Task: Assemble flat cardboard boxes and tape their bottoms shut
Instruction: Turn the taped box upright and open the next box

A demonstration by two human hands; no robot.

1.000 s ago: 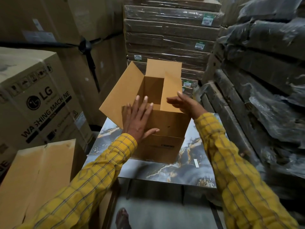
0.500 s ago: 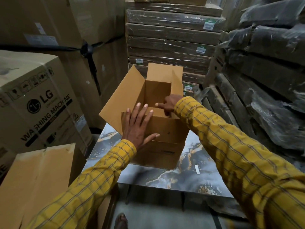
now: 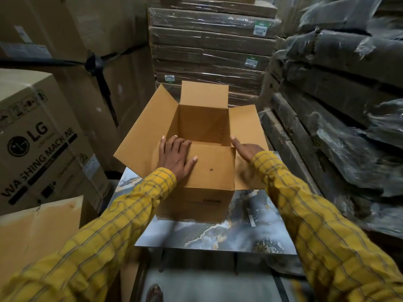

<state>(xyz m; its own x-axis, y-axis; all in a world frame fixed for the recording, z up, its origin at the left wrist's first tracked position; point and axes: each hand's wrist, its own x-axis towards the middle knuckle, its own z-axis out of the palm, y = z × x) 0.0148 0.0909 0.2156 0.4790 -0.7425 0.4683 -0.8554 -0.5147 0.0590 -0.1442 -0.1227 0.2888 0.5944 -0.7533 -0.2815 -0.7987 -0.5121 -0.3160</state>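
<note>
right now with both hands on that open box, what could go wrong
1. The cardboard box stands near the front edge of the marbled table; a hard push from the left hand on the near flap might slide or tip it.
2. The right hand presses the right flap outward; that flap could spring back in.
3. No tape shows in view, so whether the bottom is sealed cannot be told; it may open under load.

1 open cardboard box (image 3: 209, 168) with 4 flaps up, 2 hands, left (image 3: 176, 154) and right (image 3: 246, 149), 1 marble-patterned table (image 3: 218, 236), 1 LG washing machine carton (image 3: 41, 138), 1 flat cardboard sheet (image 3: 37, 232).
</note>
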